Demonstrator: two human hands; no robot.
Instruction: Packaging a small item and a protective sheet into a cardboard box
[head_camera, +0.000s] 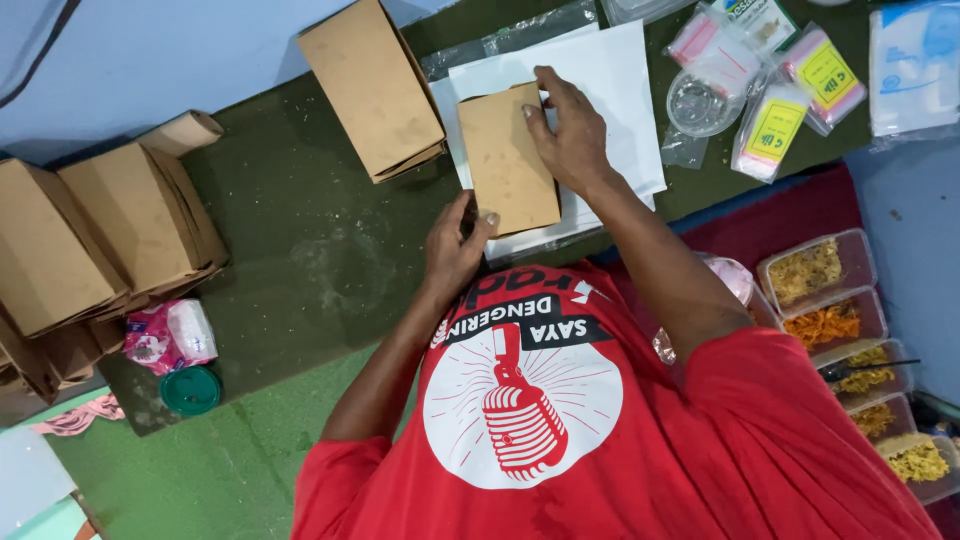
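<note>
My head view is evenly and brightly lit with soft, diffuse light. Shadows are faint and short, lying close under the hands. Mild glare shows on the clear plastic bags (720, 95). Focus is sharp across the centre. Edges show slight wide-angle stretching. I see no motion blur.
</note>
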